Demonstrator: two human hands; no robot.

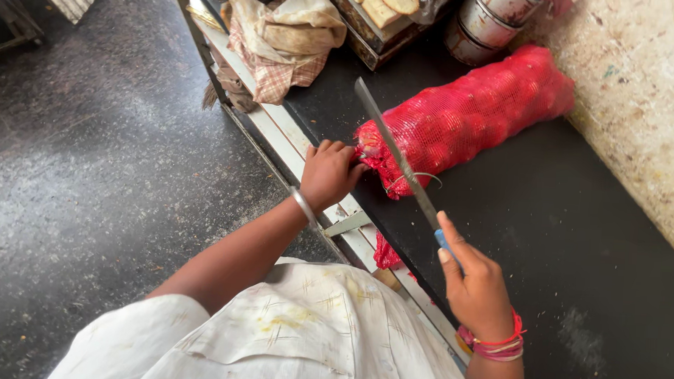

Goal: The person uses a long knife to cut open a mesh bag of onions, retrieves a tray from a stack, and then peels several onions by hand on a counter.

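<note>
**Knife laid across the tied end of a red mesh sack**

We look down on a long red mesh sack (469, 112), bulging with small round produce, which lies on its side on a black stone counter (577, 245). Its far end rests near the speckled pale wall (644, 97), and its bunched, tied end points toward us, close to the counter's front edge.

Our left hand (329, 172) is clenched around that gathered end, fingers curled over the netting; the grip seems meant to pin the sack and keep the bunched mesh taut. The wrist, which carries a thin silver bangle (304, 207), is bent slightly, and the forearm reaches in from the lower left.

Our right hand (475, 285) grasps the blue handle of a long, narrow steel knife (395, 150), index finger stretched along the top of the handle, probably to steady the blade. The blade runs diagonally away from us and crosses the sack just beside the left hand's fingers, at the neck where a loop of pale twine (417, 178) shows. Red thread bracelets (497, 344) circle the right wrist.

Behind the sack we see stacked metal tins (488, 18), and a heap of checked cloth (283, 43) lies at the counter's left end.
</note>
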